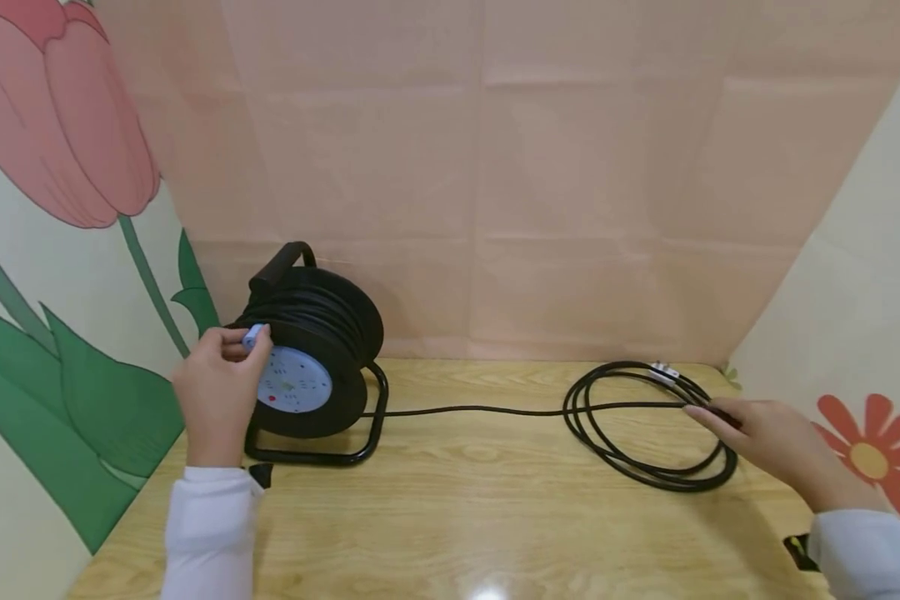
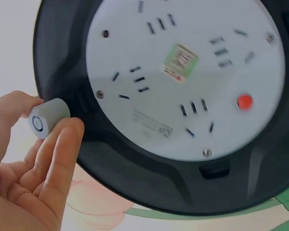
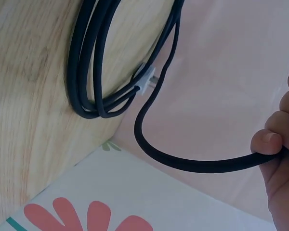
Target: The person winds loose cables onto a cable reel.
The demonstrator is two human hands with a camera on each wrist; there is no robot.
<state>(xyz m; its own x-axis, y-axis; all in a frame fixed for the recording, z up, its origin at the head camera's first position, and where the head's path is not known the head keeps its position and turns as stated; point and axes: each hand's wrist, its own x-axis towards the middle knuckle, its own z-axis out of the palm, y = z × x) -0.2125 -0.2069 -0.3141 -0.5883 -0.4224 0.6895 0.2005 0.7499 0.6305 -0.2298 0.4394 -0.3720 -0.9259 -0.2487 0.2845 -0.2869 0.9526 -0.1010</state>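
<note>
A black cable reel (image 1: 322, 333) stands on its tubular frame at the left, cable wound round its drum. Its pale socket face (image 2: 192, 96) has several slots and a red button. My left hand (image 1: 221, 383) pinches the small grey crank knob (image 2: 49, 118) at the reel's rim between thumb and fingers. From the reel a black cable (image 1: 472, 408) runs right across the table to a loose coil (image 1: 615, 454). Over the coil's right side my right hand (image 1: 772, 437) grips the cable, which bends in a curve out of its fist in the right wrist view.
A white plug (image 1: 663, 373) lies at the coil's back edge. The wooden table (image 1: 480, 517) meets a pink backdrop (image 1: 480, 183) behind, with flower-printed panels (image 1: 870, 333) at both sides. The reel's carrying handle (image 1: 281, 267) rises on top.
</note>
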